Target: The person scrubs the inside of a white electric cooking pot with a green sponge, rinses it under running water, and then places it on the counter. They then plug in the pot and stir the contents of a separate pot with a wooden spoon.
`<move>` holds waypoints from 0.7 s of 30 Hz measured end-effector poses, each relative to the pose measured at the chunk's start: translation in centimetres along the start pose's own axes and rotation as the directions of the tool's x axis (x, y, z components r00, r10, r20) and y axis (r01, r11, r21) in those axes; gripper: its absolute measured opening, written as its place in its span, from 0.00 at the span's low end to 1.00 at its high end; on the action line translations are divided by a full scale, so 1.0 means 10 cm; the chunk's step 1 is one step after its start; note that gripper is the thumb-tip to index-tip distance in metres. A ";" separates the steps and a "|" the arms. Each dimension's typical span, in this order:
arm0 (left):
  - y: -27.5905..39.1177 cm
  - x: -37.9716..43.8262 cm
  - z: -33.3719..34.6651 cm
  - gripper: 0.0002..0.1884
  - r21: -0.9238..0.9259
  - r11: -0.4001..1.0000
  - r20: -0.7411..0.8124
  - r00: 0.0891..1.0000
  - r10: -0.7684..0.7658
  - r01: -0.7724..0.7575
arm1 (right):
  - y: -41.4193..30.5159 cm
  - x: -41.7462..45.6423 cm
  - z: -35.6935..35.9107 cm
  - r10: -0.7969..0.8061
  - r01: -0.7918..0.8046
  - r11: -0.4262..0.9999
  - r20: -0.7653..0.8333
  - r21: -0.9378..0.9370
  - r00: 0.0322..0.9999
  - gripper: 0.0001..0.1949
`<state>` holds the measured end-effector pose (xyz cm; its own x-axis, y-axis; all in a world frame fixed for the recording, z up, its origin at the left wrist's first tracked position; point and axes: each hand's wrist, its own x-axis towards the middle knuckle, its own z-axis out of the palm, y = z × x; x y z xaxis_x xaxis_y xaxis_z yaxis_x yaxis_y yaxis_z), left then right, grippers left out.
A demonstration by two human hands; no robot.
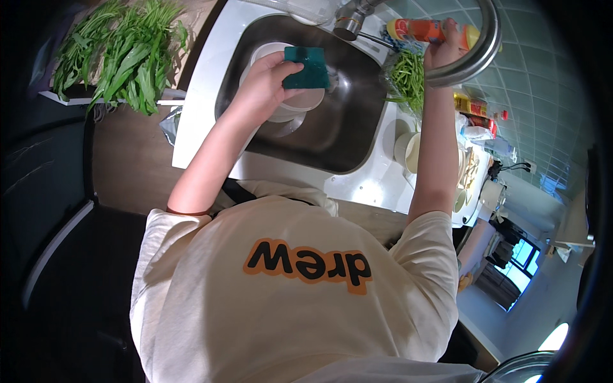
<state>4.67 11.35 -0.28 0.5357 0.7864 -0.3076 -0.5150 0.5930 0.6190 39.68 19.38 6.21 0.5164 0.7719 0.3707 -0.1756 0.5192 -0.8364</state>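
My left hand [268, 86] holds a green scouring pad [306, 68] over a white bowl [306, 99], which rests at the left side of the stainless steel sink [345, 139]. My right hand [444, 50] reaches to the back right of the counter, its fingers around an orange plastic bottle [416, 30] with yellow ends, lying sideways in the view. The curved faucet spout [491, 43] passes in front of my right wrist and hides part of it. Beside that wrist, green vegetables [407, 76] lie in clear plastic.
Leafy greens [129, 57] are heaped at the upper left. The faucet base [348, 24] stands behind the sink. White cups [408, 151] are near my right forearm, with a yellow-labelled bottle [469, 104] and other kitchen items farther right by the tiled wall [522, 91].
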 end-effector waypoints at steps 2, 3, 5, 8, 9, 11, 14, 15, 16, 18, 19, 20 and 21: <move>0.01 0.00 0.00 0.16 0.015 1.000 -0.029 0.999 0.013 -0.013 | 0.14 -0.10 0.21 -0.029 0.033 0.992 0.035 -0.125 0.999 0.12; 0.02 -0.01 0.02 0.16 0.026 1.000 -0.038 0.999 0.016 -0.015 | 0.23 -0.07 0.18 -0.005 0.004 0.980 -0.005 -0.198 1.000 0.13; 0.07 -0.02 0.05 0.15 0.025 1.000 -0.055 0.998 0.007 -0.006 | 0.37 -0.03 0.12 -0.024 0.033 0.985 0.055 -0.168 0.998 0.15; 0.05 0.02 0.02 0.12 0.015 1.000 -0.095 0.995 0.013 -0.012 | 0.44 -0.07 0.22 -0.022 0.040 0.990 0.134 -0.134 0.991 0.14; 0.05 0.03 0.00 0.12 0.018 1.000 -0.095 0.995 0.019 -0.017 | 0.46 -0.09 0.31 -0.032 0.056 0.985 0.146 -0.161 0.989 0.12; 0.06 0.03 -0.01 0.12 0.020 0.999 -0.084 0.996 0.030 -0.028 | 0.44 -0.12 0.42 -0.058 0.096 0.970 0.171 -0.223 0.984 0.08; 0.05 0.05 0.03 0.10 0.025 0.999 -0.108 0.994 0.024 -0.021 | 0.47 0.01 0.29 0.003 0.027 0.980 0.147 -0.198 0.989 0.14; 0.07 0.07 0.07 0.10 0.035 0.999 -0.121 0.992 0.024 -0.020 | 0.49 0.05 0.29 -0.007 0.031 0.980 0.120 -0.199 0.993 0.13; 0.05 0.08 0.07 0.09 0.012 1.000 -0.125 0.992 0.023 -0.022 | 0.50 0.02 0.36 -0.114 0.120 0.992 0.166 -0.027 0.980 0.14; 0.05 0.09 0.06 0.09 0.031 0.999 -0.118 0.993 0.015 -0.011 | 0.54 0.02 0.35 -0.097 0.144 0.953 0.184 -0.265 0.978 0.06; 0.06 0.09 0.07 0.08 0.039 0.999 -0.118 0.993 0.009 -0.005 | 0.49 -0.05 0.41 -0.083 0.182 0.863 0.223 -0.471 0.971 0.04; 0.07 0.09 0.08 0.08 0.040 0.999 -0.106 0.994 0.020 -0.015 | 0.44 -0.10 0.46 -0.038 0.139 0.868 0.215 -0.477 0.976 0.04; 0.08 0.09 0.11 0.08 0.039 0.999 -0.097 0.995 0.032 -0.029 | 0.41 -0.15 0.51 0.009 0.095 0.873 0.211 -0.479 0.977 0.04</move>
<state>5.44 12.31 0.69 0.4512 0.8183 -0.3561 -0.5035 0.5629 0.6554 33.87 22.21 4.33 0.3264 0.8367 0.4398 0.2974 0.3507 -0.8880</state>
